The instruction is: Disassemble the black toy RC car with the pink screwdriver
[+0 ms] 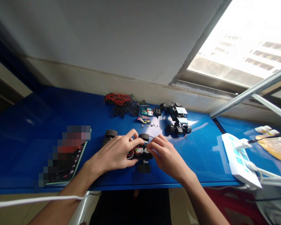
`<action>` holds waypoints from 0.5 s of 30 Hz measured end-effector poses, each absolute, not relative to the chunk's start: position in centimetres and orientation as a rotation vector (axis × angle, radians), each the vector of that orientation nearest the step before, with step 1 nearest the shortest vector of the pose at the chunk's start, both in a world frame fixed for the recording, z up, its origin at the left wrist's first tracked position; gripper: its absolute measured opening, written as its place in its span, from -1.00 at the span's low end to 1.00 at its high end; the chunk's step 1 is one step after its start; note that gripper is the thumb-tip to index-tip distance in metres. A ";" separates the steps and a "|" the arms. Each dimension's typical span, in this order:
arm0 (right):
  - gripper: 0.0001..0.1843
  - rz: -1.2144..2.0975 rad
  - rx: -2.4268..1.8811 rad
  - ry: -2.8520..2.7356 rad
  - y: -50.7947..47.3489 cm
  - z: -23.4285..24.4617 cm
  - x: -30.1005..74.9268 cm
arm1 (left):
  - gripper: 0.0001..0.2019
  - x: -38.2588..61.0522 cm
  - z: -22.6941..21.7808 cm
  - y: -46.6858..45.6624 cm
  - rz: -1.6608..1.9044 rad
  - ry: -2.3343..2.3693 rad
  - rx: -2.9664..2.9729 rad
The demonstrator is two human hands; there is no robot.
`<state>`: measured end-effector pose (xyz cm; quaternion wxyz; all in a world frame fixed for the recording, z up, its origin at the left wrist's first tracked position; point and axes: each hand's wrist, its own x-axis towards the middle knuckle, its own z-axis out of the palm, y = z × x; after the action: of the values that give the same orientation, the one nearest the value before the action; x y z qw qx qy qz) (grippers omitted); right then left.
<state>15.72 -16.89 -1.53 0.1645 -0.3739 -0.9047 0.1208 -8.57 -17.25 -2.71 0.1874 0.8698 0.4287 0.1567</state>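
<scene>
A small black toy car chassis (140, 152) with wheels and red wiring lies on the blue table (49, 118). My left hand (117, 153) rests over its left side, fingers curled on the frame. My right hand (165, 153) pinches a thin silver screwdriver (151, 136) whose tip points at the chassis near the far wheel (144, 136). Another wheel (144, 168) shows at the near side.
At the back lie a red roll cage (117, 98), black car parts (125, 111), circuit boards (145, 114), loose screws (152, 125) and a complete black toy truck (179, 120). A phone (65, 162) lies left. A white power strip (239, 159) sits right.
</scene>
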 end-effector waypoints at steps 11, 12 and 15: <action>-0.79 0.275 -1.018 -2.621 -16.6 -1.5 15.6 | -0.53 -8.5 -2.6 -17.3 0.448 1.201 2.446; -0.79 0.282 -1.013 -2.612 -16.5 -1.6 15.6 | -0.53 -8.5 -2.6 -17.3 0.446 1.201 2.445; -0.78 0.272 -1.007 -2.602 -16.4 -1.8 15.5 | -0.54 -8.5 -2.5 -17.3 0.441 1.203 2.445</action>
<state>15.53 -16.37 -1.84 0.1682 -0.3540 -0.9150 0.0956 -8.46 -17.28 -2.49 0.1893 0.8697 0.4280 0.1570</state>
